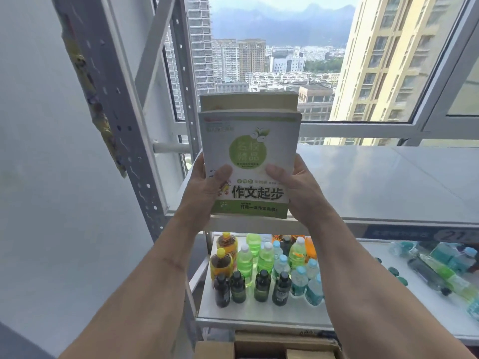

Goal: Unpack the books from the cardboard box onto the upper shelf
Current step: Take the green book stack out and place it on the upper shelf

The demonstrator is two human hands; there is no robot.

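Head view looks down two bare forearms to a small stack of paperback books [250,161], held upright in front of the window. Its front book has a white cover with a green circle, black Chinese characters and a green band along the bottom; the yellowish page edges of a thicker book [248,101] rise behind its top. The left hand [204,189] holds the stack's left edge, thumb pressed flat on the cover and fingers hidden behind, so its grip is closed round the books. The right hand [298,187] mirrors it on the right edge, thumb on the cover, grip likewise wrapped round the stack. The stack's bottom edge is just above the front lip of the white metal upper shelf [388,182]; whether it touches is not clear. On the lower white shelf [259,312] stand many plastic drink bottles [259,265], green, blue, amber and dark ones, with a few more lying flat to the right. At the bottom edge the open brown cardboard box [280,345] shows its flaps. A grey perforated steel upright [121,130] runs up the left side.
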